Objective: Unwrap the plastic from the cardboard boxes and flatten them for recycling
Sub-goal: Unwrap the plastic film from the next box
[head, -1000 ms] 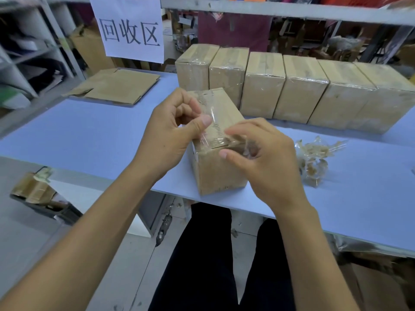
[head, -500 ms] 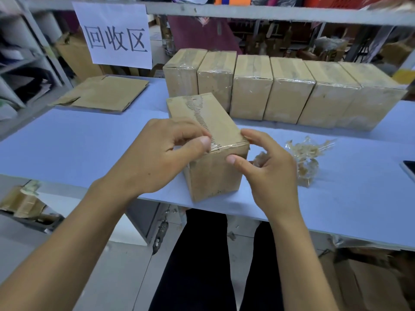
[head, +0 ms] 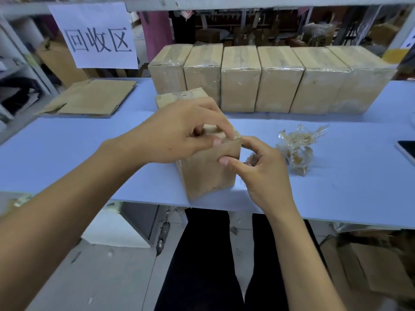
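A brown cardboard box (head: 206, 173) stands at the near edge of the blue table (head: 67, 142). My left hand (head: 179, 133) lies over its top, with thumb and fingertips pinching the front top edge. My right hand (head: 258, 167) holds the box's upper right corner, thumb on the front face and index finger on the top edge. A small scrap of crumpled film (head: 252, 159) sits in its palm. Several plastic-wrapped boxes (head: 278, 79) stand in a row behind.
A wad of removed plastic film (head: 296, 147) lies right of the box. Flattened cardboard (head: 89, 97) rests at the far left under a paper sign (head: 96, 37). A dark phone (head: 406, 149) lies at the right edge. Shelving stands behind the table.
The clear film stretched between my hands a second ago is off the box top. Both hands have shifted to the box's front top edge and corner.
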